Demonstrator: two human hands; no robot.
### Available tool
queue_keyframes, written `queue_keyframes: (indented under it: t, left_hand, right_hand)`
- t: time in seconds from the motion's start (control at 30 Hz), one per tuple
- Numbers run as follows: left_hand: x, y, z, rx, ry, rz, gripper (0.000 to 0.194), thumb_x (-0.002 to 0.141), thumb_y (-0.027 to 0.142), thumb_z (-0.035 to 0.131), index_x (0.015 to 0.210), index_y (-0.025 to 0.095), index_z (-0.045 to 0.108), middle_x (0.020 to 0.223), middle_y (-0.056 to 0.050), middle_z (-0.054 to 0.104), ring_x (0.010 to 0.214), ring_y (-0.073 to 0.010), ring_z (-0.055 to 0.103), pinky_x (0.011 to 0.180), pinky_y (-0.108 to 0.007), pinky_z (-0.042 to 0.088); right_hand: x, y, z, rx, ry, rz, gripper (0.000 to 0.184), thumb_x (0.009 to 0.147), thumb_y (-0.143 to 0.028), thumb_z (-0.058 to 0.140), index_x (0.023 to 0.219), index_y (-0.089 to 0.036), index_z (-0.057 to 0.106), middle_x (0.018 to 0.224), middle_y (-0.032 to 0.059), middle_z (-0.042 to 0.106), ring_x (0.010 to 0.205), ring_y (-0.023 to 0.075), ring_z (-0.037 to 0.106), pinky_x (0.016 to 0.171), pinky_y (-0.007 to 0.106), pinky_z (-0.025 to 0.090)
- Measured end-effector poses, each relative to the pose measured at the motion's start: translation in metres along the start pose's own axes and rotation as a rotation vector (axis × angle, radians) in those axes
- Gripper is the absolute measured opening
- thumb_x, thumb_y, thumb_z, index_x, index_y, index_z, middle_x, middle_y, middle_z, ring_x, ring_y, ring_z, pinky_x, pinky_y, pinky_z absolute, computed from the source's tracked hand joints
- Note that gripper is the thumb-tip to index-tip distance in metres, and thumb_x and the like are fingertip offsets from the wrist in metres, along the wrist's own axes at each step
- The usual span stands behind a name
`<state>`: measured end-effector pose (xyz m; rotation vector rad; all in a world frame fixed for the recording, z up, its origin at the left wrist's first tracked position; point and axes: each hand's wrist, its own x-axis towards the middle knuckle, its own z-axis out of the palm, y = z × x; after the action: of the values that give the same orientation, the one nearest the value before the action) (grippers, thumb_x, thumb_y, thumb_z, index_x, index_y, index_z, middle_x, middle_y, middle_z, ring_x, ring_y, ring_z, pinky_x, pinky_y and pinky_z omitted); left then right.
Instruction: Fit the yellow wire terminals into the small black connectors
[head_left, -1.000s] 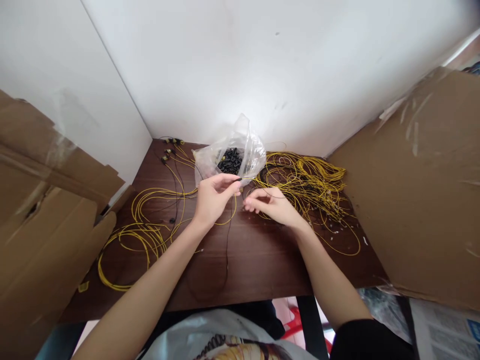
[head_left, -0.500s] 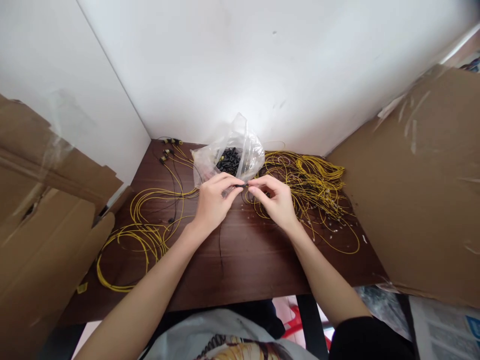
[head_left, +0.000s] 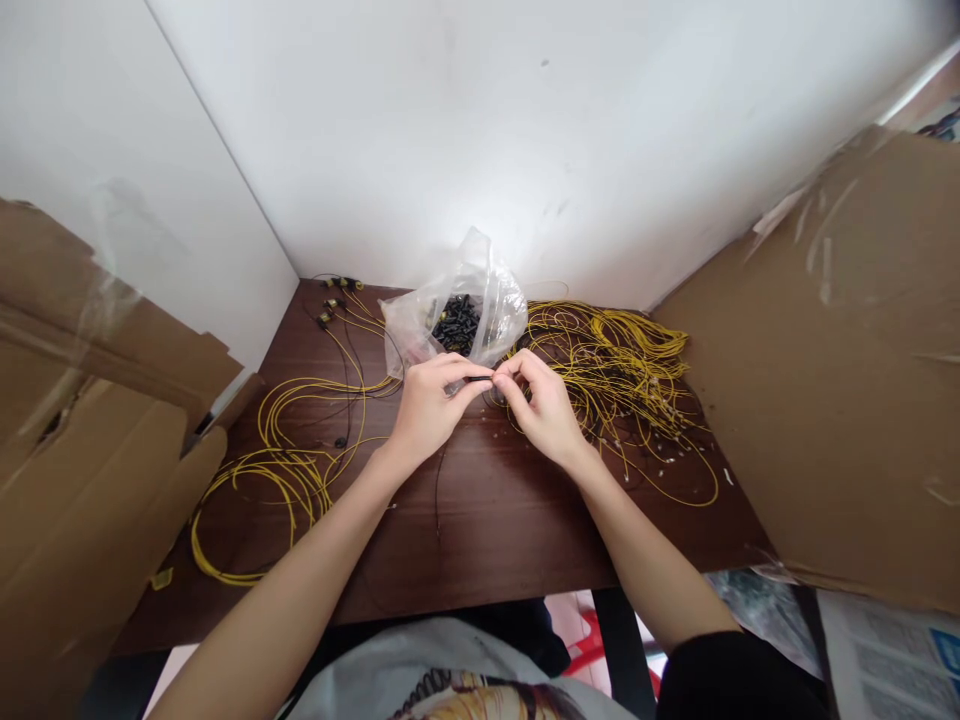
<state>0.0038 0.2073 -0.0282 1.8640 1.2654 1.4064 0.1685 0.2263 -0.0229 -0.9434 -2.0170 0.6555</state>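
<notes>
Just in front of the plastic bag, my left hand (head_left: 435,405) pinches a thin black piece (head_left: 478,379), probably a cable end or sleeve; its exact kind is too small to make out. My right hand (head_left: 544,410) is closed in a pinch at the right end of that piece, fingertips meeting those of the left. What the right fingers hold is mostly hidden. A thin dark wire (head_left: 438,500) hangs down below the left hand over the table. Behind both hands, the clear plastic bag (head_left: 504,312) stands open with many small black parts (head_left: 456,325) inside.
Tangled yellow cables (head_left: 637,350) lie on the brown table (head_left: 495,540) at the right, with small white scraps nearby. Coiled yellow cables (head_left: 262,465) and black-and-yellow connectors (head_left: 341,284) lie at the left. Cardboard sheets (head_left: 840,380) stand on both sides, a white wall (head_left: 480,130) behind.
My right hand has moved slightly left, so its fingertips now meet the left hand's at the black piece. The small gap between the hands has closed.
</notes>
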Motion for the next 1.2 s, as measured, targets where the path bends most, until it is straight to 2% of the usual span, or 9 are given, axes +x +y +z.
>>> queue_keyframes:
  t: [0.37, 0.53, 0.6, 0.7, 0.83, 1.0, 1.2]
  left_hand:
    - [0.001, 0.002, 0.000, -0.104, -0.010, -0.110, 0.009, 0.076, 0.023, 0.069, 0.080, 0.019, 0.075, 0.083, -0.005, 0.074, 0.075, -0.0170, 0.066, 0.075, -0.030, 0.051]
    - [0.001, 0.000, 0.000, -0.337, 0.018, -0.299, 0.019, 0.073, 0.024, 0.070, 0.089, 0.015, 0.071, 0.081, -0.005, 0.074, 0.076, -0.0177, 0.069, 0.078, -0.032, 0.055]
    - [0.000, -0.002, 0.000, -0.386, 0.024, -0.329, 0.017, 0.074, 0.024, 0.070, 0.087, 0.013, 0.070, 0.079, -0.006, 0.073, 0.074, -0.0172, 0.069, 0.076, -0.031, 0.056]
    - [-0.001, -0.003, 0.002, -0.299, 0.037, -0.276, 0.013, 0.076, 0.025, 0.066, 0.084, 0.014, 0.069, 0.078, -0.005, 0.071, 0.070, -0.0155, 0.067, 0.069, -0.028, 0.056]
    - [-0.001, 0.001, 0.003, -0.103, 0.080, -0.144, 0.008, 0.079, 0.022, 0.062, 0.080, 0.015, 0.065, 0.076, -0.003, 0.065, 0.064, -0.0116, 0.061, 0.059, -0.023, 0.052]
    - [-0.001, 0.008, 0.001, 0.058, 0.082, 0.021, 0.005, 0.080, 0.013, 0.059, 0.078, 0.015, 0.063, 0.069, 0.001, 0.057, 0.059, -0.0079, 0.050, 0.055, -0.020, 0.042]
    - [-0.002, 0.010, 0.001, 0.150, 0.107, 0.127, 0.006, 0.082, 0.012, 0.060, 0.078, 0.015, 0.064, 0.068, 0.003, 0.053, 0.057, -0.0066, 0.045, 0.055, -0.020, 0.037]
  right_hand:
    - [0.000, -0.003, -0.003, -0.023, 0.004, 0.011, 0.015, 0.093, -0.027, 0.047, 0.081, -0.020, 0.053, 0.078, 0.0020, 0.054, 0.075, 0.0156, 0.051, 0.071, 0.030, 0.041]
    - [0.002, 0.004, -0.004, 0.205, 0.108, 0.171, 0.019, 0.090, -0.035, 0.052, 0.081, -0.020, 0.056, 0.079, 0.0018, 0.060, 0.076, 0.0152, 0.058, 0.074, 0.030, 0.047]
    - [0.002, 0.007, -0.004, 0.299, 0.106, 0.241, 0.021, 0.088, -0.039, 0.056, 0.080, -0.020, 0.057, 0.079, 0.0021, 0.063, 0.076, 0.0153, 0.061, 0.074, 0.030, 0.049]
    - [0.003, 0.008, -0.003, 0.459, 0.077, 0.297, 0.023, 0.083, -0.042, 0.062, 0.086, -0.019, 0.059, 0.080, 0.0025, 0.066, 0.072, 0.0148, 0.063, 0.071, 0.031, 0.052]
    - [0.002, 0.002, 0.001, 0.608, 0.050, 0.297, 0.026, 0.079, -0.041, 0.067, 0.092, -0.019, 0.062, 0.073, 0.0009, 0.066, 0.063, 0.0121, 0.061, 0.065, 0.029, 0.053]
    - [-0.001, -0.002, 0.007, 0.667, 0.055, 0.260, 0.021, 0.077, -0.031, 0.071, 0.093, -0.019, 0.066, 0.072, 0.0000, 0.065, 0.065, 0.0113, 0.061, 0.060, 0.025, 0.050]
    - [-0.001, -0.003, 0.011, 0.645, 0.116, 0.357, 0.019, 0.075, -0.033, 0.072, 0.085, -0.017, 0.067, 0.062, -0.0012, 0.064, 0.055, 0.0094, 0.057, 0.050, 0.022, 0.042]
